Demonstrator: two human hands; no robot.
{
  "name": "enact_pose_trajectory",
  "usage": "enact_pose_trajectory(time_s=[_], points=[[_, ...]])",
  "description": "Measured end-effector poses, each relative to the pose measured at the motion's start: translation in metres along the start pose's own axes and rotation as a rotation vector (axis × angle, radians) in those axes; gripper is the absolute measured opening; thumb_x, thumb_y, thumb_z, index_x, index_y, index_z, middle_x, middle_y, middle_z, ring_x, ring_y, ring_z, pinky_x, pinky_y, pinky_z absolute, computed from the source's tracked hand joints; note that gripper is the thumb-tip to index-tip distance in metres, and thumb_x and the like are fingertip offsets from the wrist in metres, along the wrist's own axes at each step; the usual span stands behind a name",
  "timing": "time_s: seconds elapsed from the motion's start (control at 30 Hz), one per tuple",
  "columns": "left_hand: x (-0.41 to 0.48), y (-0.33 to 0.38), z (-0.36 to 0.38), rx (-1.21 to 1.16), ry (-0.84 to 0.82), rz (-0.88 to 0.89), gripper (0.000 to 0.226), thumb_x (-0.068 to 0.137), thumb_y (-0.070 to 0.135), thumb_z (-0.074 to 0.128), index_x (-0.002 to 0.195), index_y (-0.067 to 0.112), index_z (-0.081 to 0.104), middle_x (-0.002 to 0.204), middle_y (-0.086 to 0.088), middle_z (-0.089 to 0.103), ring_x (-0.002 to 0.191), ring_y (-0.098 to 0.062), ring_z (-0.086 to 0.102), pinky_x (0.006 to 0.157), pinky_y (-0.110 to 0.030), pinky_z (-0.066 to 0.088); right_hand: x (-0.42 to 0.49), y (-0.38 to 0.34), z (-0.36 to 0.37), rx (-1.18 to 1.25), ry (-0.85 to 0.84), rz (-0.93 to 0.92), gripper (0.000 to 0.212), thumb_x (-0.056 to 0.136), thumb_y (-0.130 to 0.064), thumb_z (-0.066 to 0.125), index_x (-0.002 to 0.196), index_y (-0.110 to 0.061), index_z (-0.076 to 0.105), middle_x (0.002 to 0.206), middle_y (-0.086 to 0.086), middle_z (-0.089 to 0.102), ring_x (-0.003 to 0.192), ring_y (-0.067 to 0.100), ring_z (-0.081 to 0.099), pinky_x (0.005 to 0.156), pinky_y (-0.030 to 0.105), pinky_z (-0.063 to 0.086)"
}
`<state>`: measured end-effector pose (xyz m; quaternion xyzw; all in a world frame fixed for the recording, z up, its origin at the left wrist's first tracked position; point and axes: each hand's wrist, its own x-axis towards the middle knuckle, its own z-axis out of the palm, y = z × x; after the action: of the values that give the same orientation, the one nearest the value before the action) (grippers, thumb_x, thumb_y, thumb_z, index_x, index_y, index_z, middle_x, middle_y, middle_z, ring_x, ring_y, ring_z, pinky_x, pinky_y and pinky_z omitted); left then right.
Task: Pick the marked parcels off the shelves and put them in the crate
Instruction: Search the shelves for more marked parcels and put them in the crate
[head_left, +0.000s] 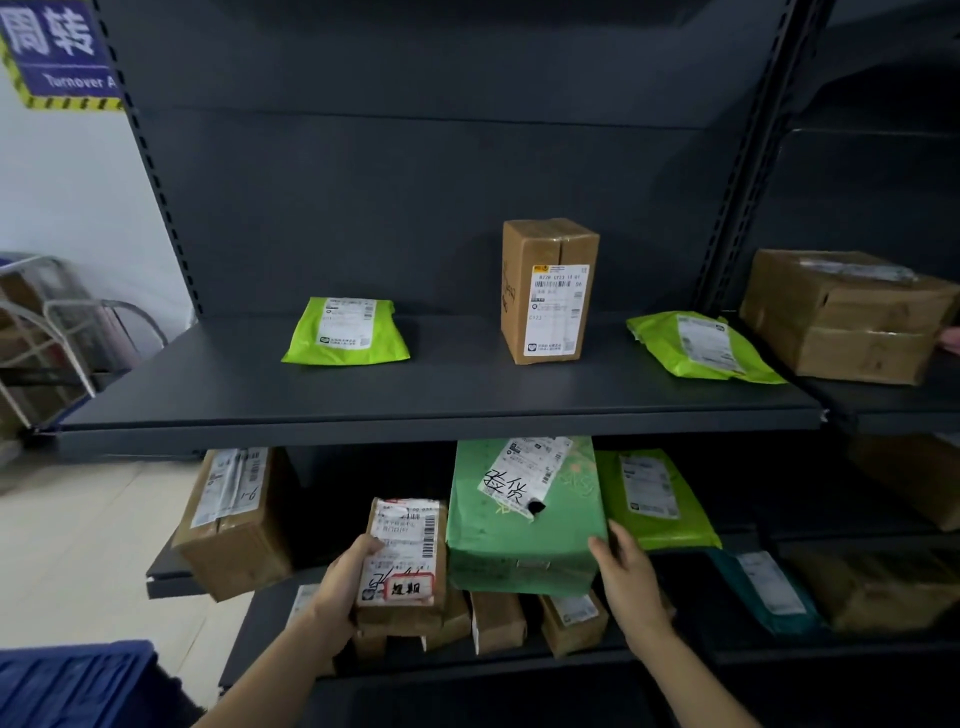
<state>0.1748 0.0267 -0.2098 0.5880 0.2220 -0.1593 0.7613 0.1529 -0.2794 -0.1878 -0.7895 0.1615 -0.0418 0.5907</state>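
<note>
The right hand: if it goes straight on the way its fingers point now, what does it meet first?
The right hand points up and leftward at the large green parcel. Its fingers already seem to touch that parcel's lower right corner, so it would press into it first, though depth is unclear.

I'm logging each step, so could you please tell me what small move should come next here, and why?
Probably carry the small brown cardboard parcel with the red-bordered handwritten sticker down-left to the blue plastic crate: the left hand already grips it, while the right hand only rests on the large green bag.
</note>
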Motion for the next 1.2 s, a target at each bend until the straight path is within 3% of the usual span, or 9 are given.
enact_pose_trajectory(time_s=[0.2,0.33,0.47,0.57,0.93,1.03,1.2], points=[[-0.016,-0.012,0.002,-0.013,0.022,-0.001,0.035,0.092,0.029,0.046,0.110,0.003,0.061,0.095,-0.024,0.071,0.077,-0.034,0.067,0.077,-0.045,0.053,-0.009,0.005,-0.003,-0.002,-0.015,-0.026,0.046,0.096,-0.023,0.050,0.140,-0.013,0.039,0.131,0.010,0.054,0.112,0.023,0.053,0.096,0.041,0.046],[-0.019,-0.002,0.007,-0.013,0.048,0.031,0.029,0.092,0.026,0.047,0.106,0.005,0.061,0.089,-0.021,0.072,0.073,-0.031,0.067,0.067,-0.040,0.056,-0.003,-0.003,-0.002,-0.020,-0.020,-0.045,0.048,0.096,-0.028,0.049,0.141,-0.013,0.038,0.137,0.010,0.050,0.118,0.024,0.051,0.093,0.033,0.043],[-0.012,0.013,0.011,-0.013,0.075,0.063,0.027,0.092,0.025,0.046,0.105,0.005,0.061,0.091,-0.021,0.070,0.073,-0.032,0.066,0.066,-0.039,0.054,0.013,-0.016,0.003,-0.046,-0.044,-0.043,0.053,0.096,-0.035,0.046,0.143,-0.014,0.033,0.145,0.009,0.042,0.131,0.028,0.042,0.107,0.043,0.038],[-0.003,0.021,0.011,-0.014,0.078,0.064,0.028,0.092,0.025,0.047,0.106,0.005,0.061,0.093,-0.022,0.070,0.075,-0.033,0.066,0.068,-0.040,0.054,0.025,-0.024,0.008,-0.065,-0.049,-0.031,0.053,0.097,-0.034,0.045,0.143,-0.013,0.034,0.144,0.010,0.043,0.130,0.029,0.043,0.106,0.047,0.039],[0.031,0.044,-0.003,0.029,0.039,0.070,0.030,0.092,0.025,0.047,0.107,0.003,0.061,0.084,-0.021,0.073,0.068,-0.031,0.069,0.063,-0.038,0.055,0.057,-0.036,0.034,-0.122,-0.009,-0.028,0.053,0.097,-0.035,0.043,0.143,-0.012,0.034,0.145,0.010,0.043,0.131,0.029,0.042,0.104,0.040,0.038],[0.029,0.044,-0.002,0.024,0.045,0.091,0.026,0.092,0.022,0.048,0.107,0.005,0.060,0.090,-0.022,0.072,0.070,-0.031,0.069,0.060,-0.037,0.054,0.057,-0.033,0.033,-0.172,0.010,-0.059,0.051,0.098,-0.036,0.042,0.142,-0.010,0.036,0.139,0.012,0.049,0.125,0.029,0.048,0.100,0.040,0.044],[0.018,0.038,-0.007,-0.003,0.113,0.150,0.023,0.093,0.017,0.050,0.113,0.006,0.056,0.100,-0.025,0.068,0.077,-0.034,0.066,0.065,-0.040,0.054,0.051,-0.026,0.022,-0.232,-0.001,-0.136,0.054,0.097,-0.035,0.044,0.144,-0.011,0.033,0.144,0.012,0.044,0.131,0.027,0.042,0.104,0.039,0.039]])
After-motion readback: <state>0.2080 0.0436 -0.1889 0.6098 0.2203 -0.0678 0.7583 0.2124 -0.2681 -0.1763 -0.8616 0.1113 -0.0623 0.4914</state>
